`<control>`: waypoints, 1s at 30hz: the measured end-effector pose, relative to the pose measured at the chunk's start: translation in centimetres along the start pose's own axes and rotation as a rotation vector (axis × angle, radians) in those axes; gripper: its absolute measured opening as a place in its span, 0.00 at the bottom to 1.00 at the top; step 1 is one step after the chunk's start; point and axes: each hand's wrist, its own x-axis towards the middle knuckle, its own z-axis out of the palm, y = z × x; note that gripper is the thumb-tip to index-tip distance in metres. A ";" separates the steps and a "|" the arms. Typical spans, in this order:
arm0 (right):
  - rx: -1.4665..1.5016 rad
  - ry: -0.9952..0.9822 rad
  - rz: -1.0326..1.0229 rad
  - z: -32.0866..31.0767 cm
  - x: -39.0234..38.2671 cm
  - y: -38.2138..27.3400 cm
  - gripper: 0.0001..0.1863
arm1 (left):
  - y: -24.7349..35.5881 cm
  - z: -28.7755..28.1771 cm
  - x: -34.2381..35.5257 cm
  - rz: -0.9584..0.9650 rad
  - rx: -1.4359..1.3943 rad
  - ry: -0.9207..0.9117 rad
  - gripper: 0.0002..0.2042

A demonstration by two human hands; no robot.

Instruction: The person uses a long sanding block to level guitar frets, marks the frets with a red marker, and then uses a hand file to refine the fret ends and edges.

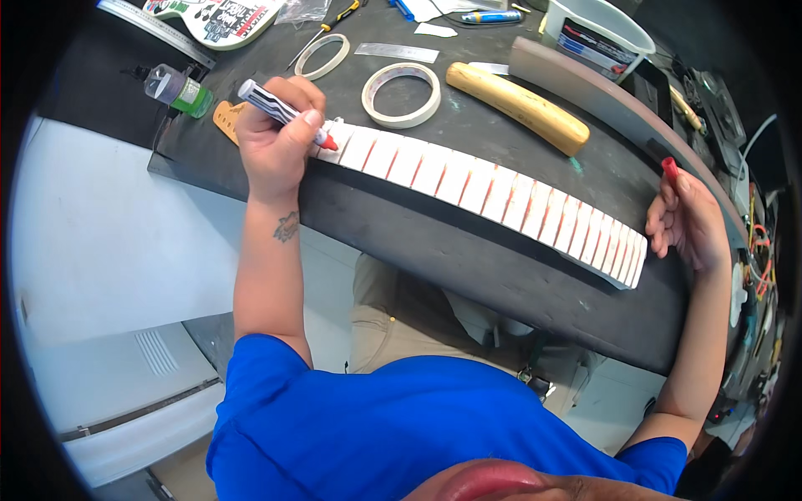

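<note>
A guitar neck lies slantwise across the dark workbench. White tape covers its fingerboard between the frets, and red lines run along many of the frets. Its light wooden headstock shows just past my left hand. That hand is closed around a white marker with a red tip, held low over the headstock end of the taped board. At the other end, my right hand is off the neck, fingers curled, pinching a red marker cap upright.
Beyond the neck lie two tape rolls, a steel ruler, a yellow wooden block and a long levelling beam. A green-liquid bottle, a screwdriver and a white tub stand or lie farther out.
</note>
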 end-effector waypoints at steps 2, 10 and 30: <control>0.041 0.011 -0.005 -0.5 -0.3 0.1 0.19 | -0.3 0.3 -0.5 0.073 -0.053 -0.035 0.03; 0.076 -0.010 -0.003 -1.8 -0.1 0.4 0.19 | 0.1 0.8 -0.7 0.149 -0.038 -0.116 0.04; 0.074 -0.017 -0.007 -1.1 -0.1 -0.4 0.19 | 0.4 0.3 1.6 -0.205 0.099 0.311 0.03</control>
